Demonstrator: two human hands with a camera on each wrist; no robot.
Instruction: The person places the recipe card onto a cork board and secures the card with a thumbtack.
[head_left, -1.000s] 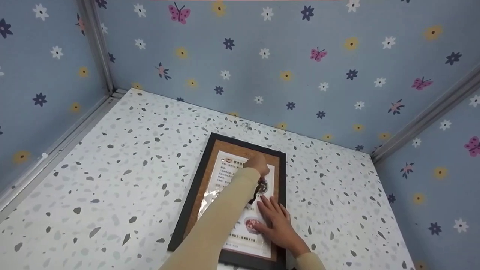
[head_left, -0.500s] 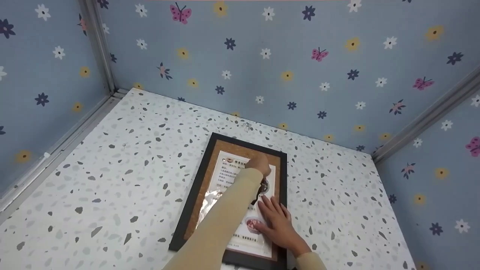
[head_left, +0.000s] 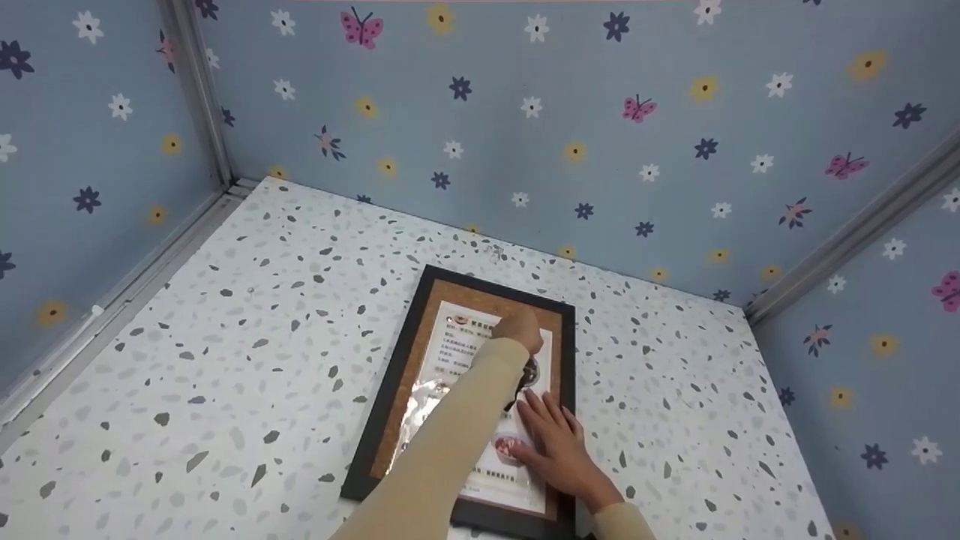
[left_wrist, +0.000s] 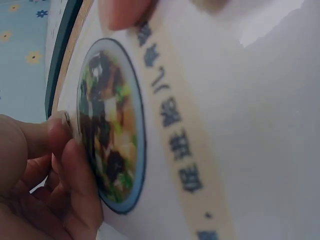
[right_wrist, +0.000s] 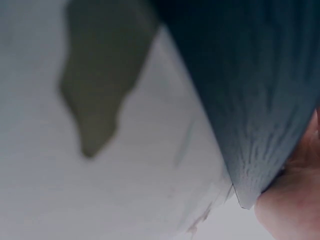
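Observation:
A printed, glossy sheet with food pictures and writing lies on a cork board in a black frame. My left hand is at the sheet's upper right, its fingers bent. In the left wrist view its fingertips pinch a small shiny tack-like thing at the sheet's edge, beside a round picture of a dish; the fingers hide most of it. Lower down, my right hand rests with fingers extended on the sheet and the frame's right side. The left sleeve covers part of the sheet.
The frame lies tilted on a white speckled table. Blue panels with flowers and butterflies stand behind it and at both sides. In the right wrist view the frame's dark edge fills the right.
Both hands keep their places on the framed board. Only a slight shift of the head view shows.

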